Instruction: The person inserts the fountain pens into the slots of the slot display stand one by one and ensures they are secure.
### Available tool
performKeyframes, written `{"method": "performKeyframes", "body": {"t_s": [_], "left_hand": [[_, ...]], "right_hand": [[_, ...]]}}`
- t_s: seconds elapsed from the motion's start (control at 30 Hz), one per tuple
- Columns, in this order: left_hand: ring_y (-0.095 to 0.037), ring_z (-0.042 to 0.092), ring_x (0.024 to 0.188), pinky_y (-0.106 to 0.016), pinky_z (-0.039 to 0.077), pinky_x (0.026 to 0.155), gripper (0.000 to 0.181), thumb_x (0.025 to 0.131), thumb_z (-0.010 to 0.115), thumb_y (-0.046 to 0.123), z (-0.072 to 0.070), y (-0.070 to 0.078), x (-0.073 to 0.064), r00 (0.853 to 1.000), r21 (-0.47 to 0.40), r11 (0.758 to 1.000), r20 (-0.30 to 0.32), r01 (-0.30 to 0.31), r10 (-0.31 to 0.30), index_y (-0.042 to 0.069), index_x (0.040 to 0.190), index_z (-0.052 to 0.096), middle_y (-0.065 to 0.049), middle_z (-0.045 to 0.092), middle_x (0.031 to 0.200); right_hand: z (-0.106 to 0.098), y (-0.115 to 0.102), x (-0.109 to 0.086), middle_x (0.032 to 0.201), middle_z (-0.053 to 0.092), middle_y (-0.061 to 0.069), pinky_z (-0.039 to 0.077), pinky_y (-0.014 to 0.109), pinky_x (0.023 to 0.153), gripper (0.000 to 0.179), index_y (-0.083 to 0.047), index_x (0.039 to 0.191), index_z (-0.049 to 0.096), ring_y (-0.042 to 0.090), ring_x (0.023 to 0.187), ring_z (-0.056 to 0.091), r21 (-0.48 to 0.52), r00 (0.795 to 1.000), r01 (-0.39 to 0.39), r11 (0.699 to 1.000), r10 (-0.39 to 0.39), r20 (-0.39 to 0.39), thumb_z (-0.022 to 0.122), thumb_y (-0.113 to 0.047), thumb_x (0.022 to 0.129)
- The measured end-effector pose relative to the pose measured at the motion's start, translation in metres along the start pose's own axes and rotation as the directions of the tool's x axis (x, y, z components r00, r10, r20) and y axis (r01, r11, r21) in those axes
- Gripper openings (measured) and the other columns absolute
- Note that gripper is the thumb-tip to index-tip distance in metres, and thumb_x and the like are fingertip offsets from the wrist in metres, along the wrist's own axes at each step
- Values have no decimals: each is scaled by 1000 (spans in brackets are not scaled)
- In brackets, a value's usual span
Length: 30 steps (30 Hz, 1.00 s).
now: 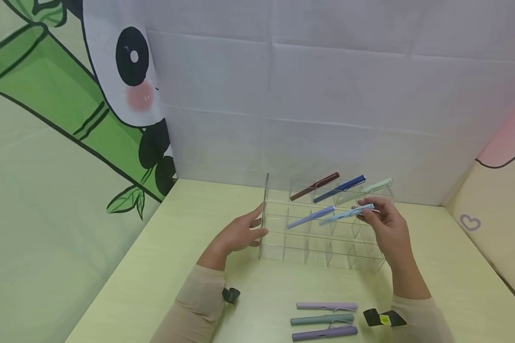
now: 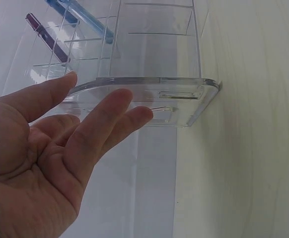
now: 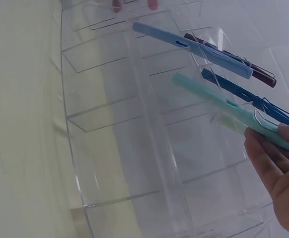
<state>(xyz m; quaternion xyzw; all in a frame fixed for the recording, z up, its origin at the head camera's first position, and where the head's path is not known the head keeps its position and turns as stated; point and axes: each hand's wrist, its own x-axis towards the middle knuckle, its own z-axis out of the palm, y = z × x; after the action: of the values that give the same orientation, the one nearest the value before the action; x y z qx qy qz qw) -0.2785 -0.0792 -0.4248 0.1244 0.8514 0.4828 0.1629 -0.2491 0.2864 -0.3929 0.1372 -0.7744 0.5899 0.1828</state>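
A clear acrylic pen rack (image 1: 317, 252) with tiers of compartments stands on the table. My right hand (image 1: 388, 228) pinches a light blue pen (image 1: 347, 214) near its clip end; the pen's other end slants into the middle tier. In the right wrist view this pen (image 3: 209, 94) looks mint-coloured between thumb and fingers. Left of it, a periwinkle blue pen (image 1: 311, 217) leans in the same tier. Along the top tier lean a dark red pen (image 1: 315, 186), a dark blue pen (image 1: 339, 189) and a pale green pen (image 1: 371, 187). Fingers extended, my left hand (image 1: 240, 232) is at the rack's left side panel (image 2: 139, 84).
On the table in front of the rack lie a lilac pen (image 1: 322, 306), a grey-green pen (image 1: 317, 320) and a purple pen (image 1: 319, 333), side by side. A white cloth backdrop (image 1: 326, 95) hangs right behind the rack. Printed panels (image 1: 47, 200) flank the table.
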Motion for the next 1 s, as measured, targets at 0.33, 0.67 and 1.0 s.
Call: {"method": "performKeyframes", "body": {"t_s": [0.33, 0.67, 1.0], "left_hand": [[-26, 72, 98, -60, 32, 111, 80, 97, 63, 36, -2, -1, -5, 1000, 11, 1000, 11, 3, -4, 45, 155, 10, -11, 38, 156], [-27, 72, 98, -58, 33, 111, 78, 98, 61, 31, -3, -2, -9, 1000, 3, 1000, 18, -5, 5, 45, 156, 10, -12, 38, 155], [-27, 73, 98, -58, 33, 111, 78, 98, 61, 31, -3, -4, -7, 1000, -1, 1000, 20, -10, 11, 46, 155, 10, -12, 39, 155]], "right_hand": [[13, 3, -11, 122, 64, 16, 51, 15, 89, 34, -5, 130, 60, 3, 101, 67, -123, 998, -31, 992, 38, 57, 56, -22, 101], [14, -4, -16, 126, 64, 16, 45, 6, 88, 36, -12, 135, 59, 1, 101, 67, -248, 991, -19, 969, 50, 120, 53, -25, 102], [10, -7, -16, 127, 64, 14, 42, 4, 89, 36, -11, 136, 58, 2, 105, 66, -263, 983, -4, 965, 51, 174, 52, -24, 103]]}}
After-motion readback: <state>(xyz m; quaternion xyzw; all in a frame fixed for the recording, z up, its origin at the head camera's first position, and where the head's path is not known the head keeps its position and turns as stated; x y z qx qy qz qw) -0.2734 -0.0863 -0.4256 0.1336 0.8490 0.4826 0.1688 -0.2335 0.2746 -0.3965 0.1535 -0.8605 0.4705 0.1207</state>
